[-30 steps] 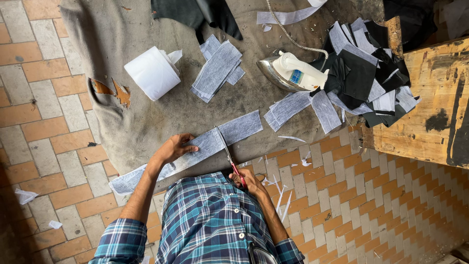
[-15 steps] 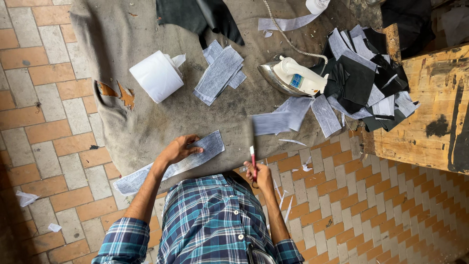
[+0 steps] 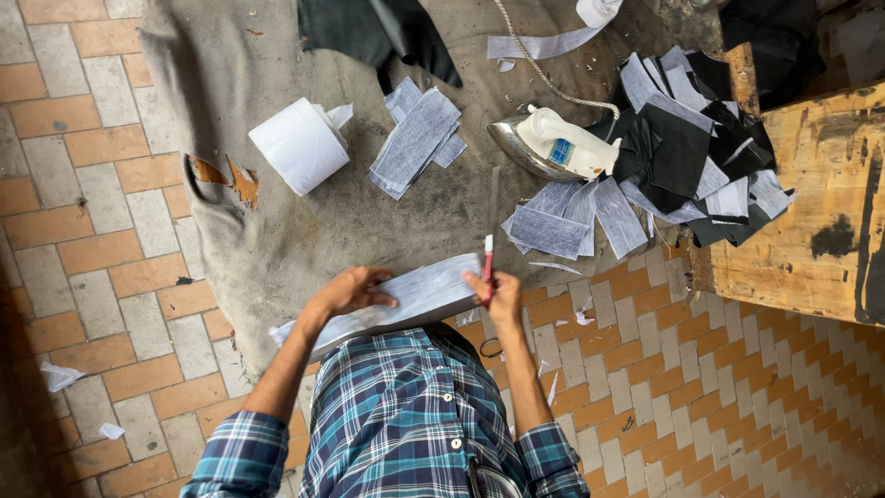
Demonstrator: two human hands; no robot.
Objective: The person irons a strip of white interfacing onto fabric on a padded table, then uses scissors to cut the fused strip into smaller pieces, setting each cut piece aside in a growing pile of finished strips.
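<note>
Left hand (image 3: pixel 355 290) lies flat, fingers spread, on the grey fabric strip (image 3: pixel 406 300) at the near edge of the surface (image 3: pixel 277 231). Right hand (image 3: pixel 502 290) grips red-handled scissors (image 3: pixel 488 263), blades up, at the strip's right end. Iron (image 3: pixel 558 143) well beyond.

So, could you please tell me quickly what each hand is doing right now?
Left hand: flat on the grey strip, pressing it down.
Right hand: closed on the scissors, blades pointing up.

Strip (image 3: pixel 406 300) lies across the cloth (image 3: pixel 240 83); roll (image 3: pixel 300 145) at 11 o'clock from it, iron (image 3: pixel 558 143) at 1, crate (image 3: pixel 802 198) at 3.
</note>
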